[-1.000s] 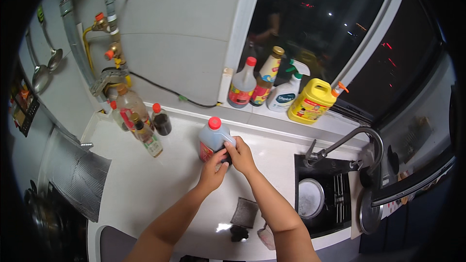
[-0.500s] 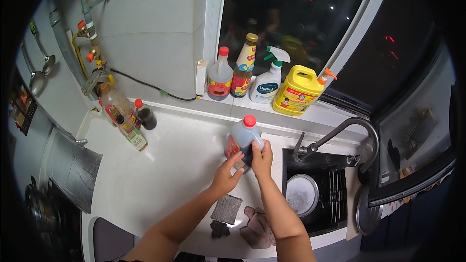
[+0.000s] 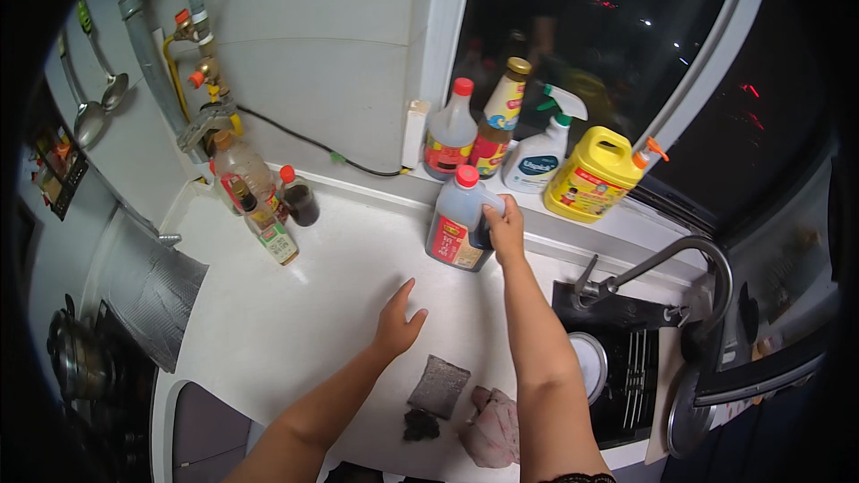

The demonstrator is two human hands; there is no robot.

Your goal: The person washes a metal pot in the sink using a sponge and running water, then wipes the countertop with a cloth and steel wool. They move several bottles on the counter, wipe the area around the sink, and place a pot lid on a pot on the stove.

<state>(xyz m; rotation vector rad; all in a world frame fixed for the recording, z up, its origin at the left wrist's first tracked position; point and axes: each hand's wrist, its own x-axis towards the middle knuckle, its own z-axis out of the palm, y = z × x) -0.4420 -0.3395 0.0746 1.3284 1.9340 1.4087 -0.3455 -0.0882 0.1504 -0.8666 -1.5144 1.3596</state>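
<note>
My right hand (image 3: 506, 228) grips the handle of a clear plastic jug (image 3: 454, 225) with a red cap, a red and tan label and dark liquid inside. The jug is upright over the back of the white counter (image 3: 349, 313), close to the window ledge; whether its base touches the counter I cannot tell. My left hand (image 3: 398, 322) is apart from the jug, above the counter, fingers stretched out and holding nothing. Nearer to me lie a grey scrubbing cloth (image 3: 439, 386), a dark wad of scourer (image 3: 420, 425) and a crumpled pinkish cloth (image 3: 492, 429), the last partly behind my right forearm.
Along the ledge stand a red-capped bottle (image 3: 450, 132), a gold-capped bottle (image 3: 501, 121), a white spray bottle (image 3: 537, 156) and a yellow pump jug (image 3: 586, 177). Several bottles (image 3: 268, 228) cluster at the left back corner. A black sink (image 3: 626, 429) with a grey faucet (image 3: 662, 255) is at right.
My right hand has carried the jug back toward the window ledge. My left hand has come off the jug and lies lower, to its left. The view has shifted a little.
</note>
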